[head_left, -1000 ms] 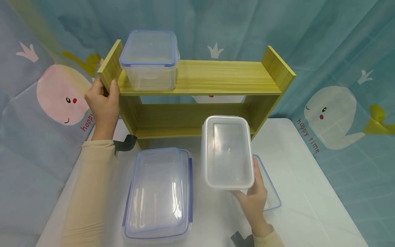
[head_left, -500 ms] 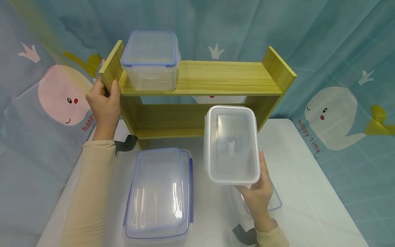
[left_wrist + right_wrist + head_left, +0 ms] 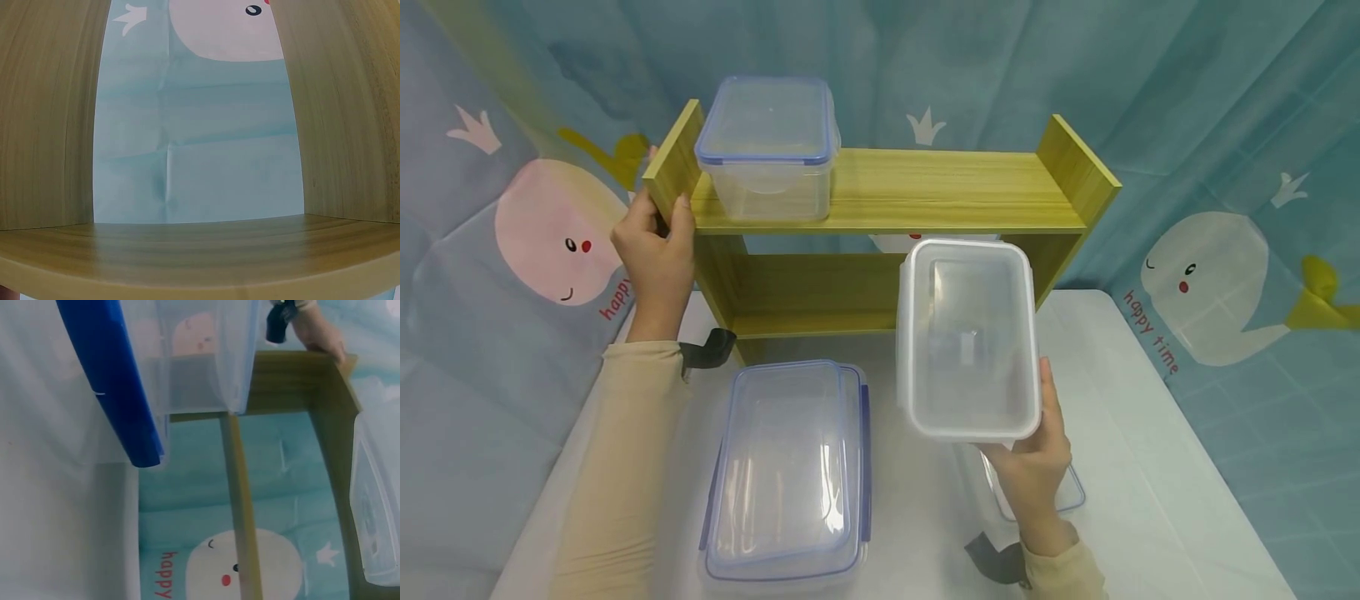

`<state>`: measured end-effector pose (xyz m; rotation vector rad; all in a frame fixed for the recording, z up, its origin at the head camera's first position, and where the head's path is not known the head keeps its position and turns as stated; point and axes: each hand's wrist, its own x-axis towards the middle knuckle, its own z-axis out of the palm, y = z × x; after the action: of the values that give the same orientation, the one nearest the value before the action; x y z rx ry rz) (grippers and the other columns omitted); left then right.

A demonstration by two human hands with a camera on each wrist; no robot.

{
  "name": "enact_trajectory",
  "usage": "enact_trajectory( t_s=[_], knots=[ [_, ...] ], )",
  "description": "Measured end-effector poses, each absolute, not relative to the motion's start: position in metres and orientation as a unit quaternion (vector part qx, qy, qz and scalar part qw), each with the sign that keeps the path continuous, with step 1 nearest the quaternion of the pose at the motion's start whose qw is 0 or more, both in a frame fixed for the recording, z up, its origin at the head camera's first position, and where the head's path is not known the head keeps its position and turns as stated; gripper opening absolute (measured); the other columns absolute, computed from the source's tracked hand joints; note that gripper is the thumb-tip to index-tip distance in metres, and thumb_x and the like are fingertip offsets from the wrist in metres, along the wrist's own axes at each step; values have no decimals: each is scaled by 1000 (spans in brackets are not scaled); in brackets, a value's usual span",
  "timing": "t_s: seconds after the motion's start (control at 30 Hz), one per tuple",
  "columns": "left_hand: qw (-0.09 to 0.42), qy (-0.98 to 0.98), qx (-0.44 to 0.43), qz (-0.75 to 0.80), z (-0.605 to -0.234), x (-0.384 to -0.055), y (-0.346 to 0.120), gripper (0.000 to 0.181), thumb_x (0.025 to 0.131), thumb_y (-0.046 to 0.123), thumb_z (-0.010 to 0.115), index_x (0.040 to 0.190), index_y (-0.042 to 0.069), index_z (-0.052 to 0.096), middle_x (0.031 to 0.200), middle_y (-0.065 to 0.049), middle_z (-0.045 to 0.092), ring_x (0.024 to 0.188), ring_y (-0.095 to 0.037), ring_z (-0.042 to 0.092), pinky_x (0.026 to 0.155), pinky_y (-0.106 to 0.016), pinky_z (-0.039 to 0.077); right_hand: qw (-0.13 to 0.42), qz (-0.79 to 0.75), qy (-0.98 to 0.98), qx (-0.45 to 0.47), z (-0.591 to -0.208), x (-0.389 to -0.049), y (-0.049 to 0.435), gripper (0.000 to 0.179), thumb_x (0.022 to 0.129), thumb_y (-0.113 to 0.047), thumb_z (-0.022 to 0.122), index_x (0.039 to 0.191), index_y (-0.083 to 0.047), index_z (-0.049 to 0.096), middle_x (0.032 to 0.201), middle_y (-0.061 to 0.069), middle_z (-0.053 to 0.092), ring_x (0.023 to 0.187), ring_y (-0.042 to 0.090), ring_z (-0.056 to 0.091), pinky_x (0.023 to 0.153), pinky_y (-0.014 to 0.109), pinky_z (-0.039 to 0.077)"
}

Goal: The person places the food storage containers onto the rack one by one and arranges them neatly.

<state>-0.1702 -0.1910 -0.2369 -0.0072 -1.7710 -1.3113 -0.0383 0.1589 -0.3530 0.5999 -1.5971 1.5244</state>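
Note:
My right hand (image 3: 1033, 467) grips a translucent rectangular food container (image 3: 972, 342) with a white rim, holding it raised in front of the shelf's right half. Part of that container also shows at the right edge of the right wrist view. My left hand (image 3: 658, 250) grips the left side panel of a yellow-green wooden shelf (image 3: 940, 187), its thumb on the front edge and some fingers hidden behind. On the top board, at the left, stands a clear square container (image 3: 767, 146) with a blue-edged lid. The left wrist view is filled by the shelf's boards (image 3: 200, 250).
Larger clear containers with blue rims and side clips (image 3: 786, 467) are stacked on the white table (image 3: 1150, 467), front left. A flat blue-rimmed clear piece (image 3: 1071, 500) lies partly behind my right hand. Teal printed curtains (image 3: 1225, 125) surround the table.
My right hand has moved up and slightly right with the container, which covers more of the shelf's right side. My left hand keeps its grip on the side panel.

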Motion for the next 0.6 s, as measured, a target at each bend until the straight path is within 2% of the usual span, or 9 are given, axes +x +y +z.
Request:
enact_trajectory(
  t_s=[0.1, 0.17, 0.4, 0.47, 0.6],
  knots=[
    [451, -718, 0, -530, -236, -169, -191, 25, 90, 8, 57, 110, -3, 67, 110, -13, 67, 89, -9, 63, 83, -22, 51, 421, 603, -633, 242, -349, -40, 158, 90, 72, -21, 82, 137, 16, 33, 137, 23, 46, 122, 28, 50, 95, 29, 46],
    [449, -714, -6, -538, -236, -170, -192, 26, 89, 7, 57, 112, -3, 66, 117, -10, 65, 95, -8, 63, 85, -23, 50, 427, 601, -630, 244, -347, -41, 157, 89, 72, -21, 82, 136, 16, 33, 137, 24, 46, 122, 29, 50, 95, 30, 46],
    [449, -715, -9, -536, -237, -171, -193, 26, 89, 7, 57, 112, -4, 66, 117, -10, 65, 92, -7, 62, 82, -21, 51, 445, 603, -614, 248, -343, -42, 155, 86, 72, -17, 83, 135, 16, 35, 135, 24, 48, 119, 30, 52, 92, 29, 47],
    [447, -712, -17, -541, -238, -171, -193, 28, 89, 5, 57, 115, -2, 65, 123, -7, 61, 98, -9, 62, 84, -22, 50, 450, 599, -615, 247, -342, -43, 154, 86, 72, -18, 83, 135, 16, 36, 134, 24, 49, 119, 30, 53, 92, 29, 48],
    [449, -716, -14, -534, -238, -171, -194, 27, 89, 7, 58, 113, -3, 66, 119, -8, 64, 94, -8, 63, 83, -22, 51, 455, 599, -610, 249, -339, -45, 153, 86, 71, -18, 83, 135, 16, 37, 133, 23, 50, 118, 30, 53, 91, 29, 48]
  ],
)
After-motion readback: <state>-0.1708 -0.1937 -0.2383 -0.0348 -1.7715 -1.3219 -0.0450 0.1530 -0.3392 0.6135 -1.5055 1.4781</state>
